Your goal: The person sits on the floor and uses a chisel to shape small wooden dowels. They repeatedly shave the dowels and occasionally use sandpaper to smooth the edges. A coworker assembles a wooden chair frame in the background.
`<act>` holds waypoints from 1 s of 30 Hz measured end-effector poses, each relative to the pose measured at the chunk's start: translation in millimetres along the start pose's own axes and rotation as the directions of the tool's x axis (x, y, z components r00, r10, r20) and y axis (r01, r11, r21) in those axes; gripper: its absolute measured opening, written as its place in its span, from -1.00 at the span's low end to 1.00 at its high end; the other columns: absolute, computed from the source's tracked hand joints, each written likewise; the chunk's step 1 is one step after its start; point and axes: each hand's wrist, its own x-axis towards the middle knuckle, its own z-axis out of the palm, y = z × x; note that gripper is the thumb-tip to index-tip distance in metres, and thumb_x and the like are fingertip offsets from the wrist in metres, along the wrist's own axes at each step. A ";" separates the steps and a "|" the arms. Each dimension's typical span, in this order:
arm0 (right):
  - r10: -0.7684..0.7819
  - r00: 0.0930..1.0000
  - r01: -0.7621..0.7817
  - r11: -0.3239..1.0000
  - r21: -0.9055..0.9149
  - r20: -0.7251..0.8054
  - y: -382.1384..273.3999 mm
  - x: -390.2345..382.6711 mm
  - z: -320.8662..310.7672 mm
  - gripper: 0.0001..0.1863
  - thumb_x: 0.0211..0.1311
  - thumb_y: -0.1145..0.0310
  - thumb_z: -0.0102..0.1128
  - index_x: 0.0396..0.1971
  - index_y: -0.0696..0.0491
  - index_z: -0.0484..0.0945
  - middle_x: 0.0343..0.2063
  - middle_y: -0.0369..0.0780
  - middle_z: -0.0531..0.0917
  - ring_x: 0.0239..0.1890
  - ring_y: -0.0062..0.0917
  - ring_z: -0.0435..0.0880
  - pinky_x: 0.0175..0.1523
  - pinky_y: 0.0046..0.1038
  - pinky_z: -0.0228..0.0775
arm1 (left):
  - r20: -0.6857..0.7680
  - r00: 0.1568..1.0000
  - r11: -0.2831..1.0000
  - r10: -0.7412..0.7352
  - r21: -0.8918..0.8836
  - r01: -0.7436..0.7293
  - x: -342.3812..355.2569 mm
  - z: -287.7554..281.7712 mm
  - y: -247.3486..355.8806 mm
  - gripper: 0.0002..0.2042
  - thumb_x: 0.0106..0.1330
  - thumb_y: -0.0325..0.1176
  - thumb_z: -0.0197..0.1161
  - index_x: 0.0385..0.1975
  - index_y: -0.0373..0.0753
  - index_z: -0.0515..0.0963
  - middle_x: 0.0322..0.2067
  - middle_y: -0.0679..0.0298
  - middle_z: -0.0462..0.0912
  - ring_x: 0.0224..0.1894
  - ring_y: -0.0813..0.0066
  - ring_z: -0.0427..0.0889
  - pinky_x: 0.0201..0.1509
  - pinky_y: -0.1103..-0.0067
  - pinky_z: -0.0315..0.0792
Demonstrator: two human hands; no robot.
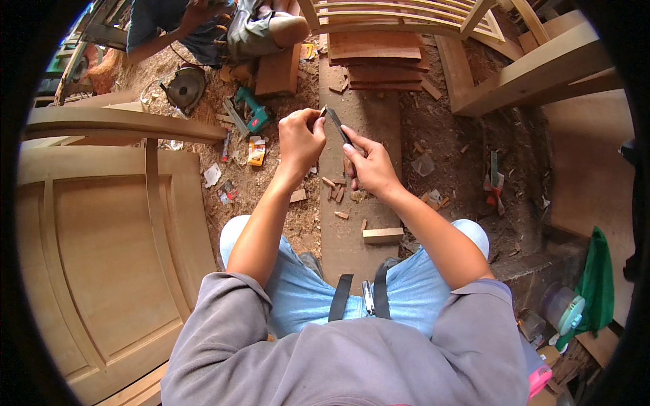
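Observation:
In front of me, my right hand [372, 164] is closed round a dark, flat, narrow blade-like tool [336, 124], which slants up and left. Its exact kind cannot be made out. The fingers of my left hand [301, 140] pinch a small light wood piece [323, 111] against the tool's far end. Below both hands lies a long wooden plank [355, 260] between my knees. Several short wood pegs [336, 191] are scattered on it, and a small wood block [383, 235] sits nearer to me.
A panelled door [112, 250] stands at left. Beyond my left hand lie a green power tool [252, 111] and a circular saw [186, 88]. Stacked boards [376, 47] and a slatted wooden frame [406, 17] are ahead. Another person [254, 30] sits far left. A thick beam [535, 68] crosses the right.

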 end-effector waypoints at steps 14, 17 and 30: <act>-0.216 0.948 0.240 0.968 0.075 -0.235 -51.3 16.0 -91.3 -0.49 0.45 0.36 0.06 0.37 -0.04 0.31 -0.70 -0.32 0.48 -0.77 -0.67 0.40 -0.64 -0.53 0.39 | 0.170 0.959 0.926 -0.228 -0.267 0.268 -18.3 -24.8 2.5 -0.83 0.23 -0.41 0.37 -0.25 -0.33 0.72 -0.44 0.18 0.77 -0.43 0.64 0.68 -0.32 0.63 0.54; -0.282 0.959 0.282 0.958 0.058 -0.007 -40.4 12.7 -73.2 -0.47 0.43 0.37 0.07 0.38 -0.09 0.32 -0.71 -0.35 0.45 -0.77 -0.69 0.38 -0.64 -0.54 0.36 | 0.050 0.977 0.911 -0.208 -0.354 0.212 -9.6 -24.7 -2.4 -0.84 0.23 -0.42 0.37 -0.24 -0.31 0.72 -0.41 0.19 0.77 -0.42 0.61 0.69 -0.32 0.64 0.54; -0.056 0.954 0.030 0.995 0.093 0.294 -42.2 -10.4 -29.9 -0.45 0.43 0.32 0.11 0.40 -0.09 0.29 -0.72 -0.38 0.45 -0.74 -0.71 0.42 -0.67 -0.56 0.38 | -0.151 0.988 0.973 0.032 -0.219 -0.065 -2.9 -33.7 2.7 -0.82 0.14 -0.59 0.36 -0.25 -0.30 0.72 -0.37 0.15 0.71 -0.39 0.39 0.67 -0.29 0.56 0.52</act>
